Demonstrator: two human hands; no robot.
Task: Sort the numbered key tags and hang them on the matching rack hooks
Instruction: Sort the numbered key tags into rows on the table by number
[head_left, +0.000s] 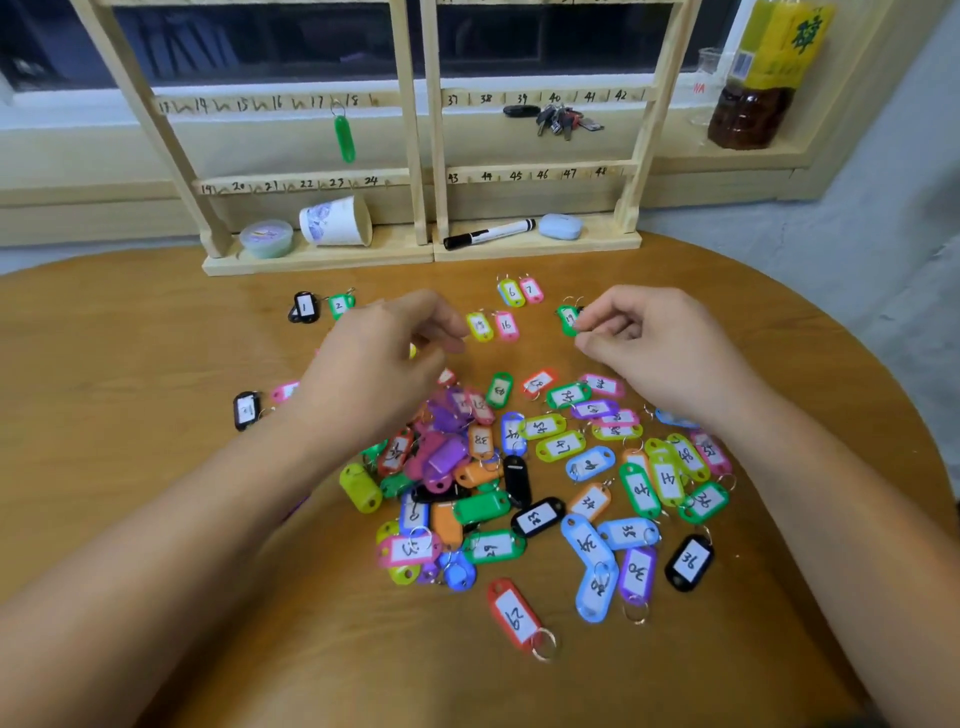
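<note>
This looks like a room in a home or a small informal office, not a workshop or shop. A round wooden counter (156, 338) stands against a painted sill (78, 150) under a dark window (260, 47). On the far edge stands a plain wooden rack (415, 156) with hand-inked numbers. Everyday odds lie about it: a drink bottle (769, 78) and a glass (709, 83) at far right, a tipped paper cup (337, 221), a marker (488, 234), a bunch of keys (566, 120) and coloured plastic key tags (519, 467).

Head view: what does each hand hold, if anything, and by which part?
The right hand pinches green tag 19 by its end opposite the ring. Whether the left hand, fingers curled, holds anything cannot be told.
</note>
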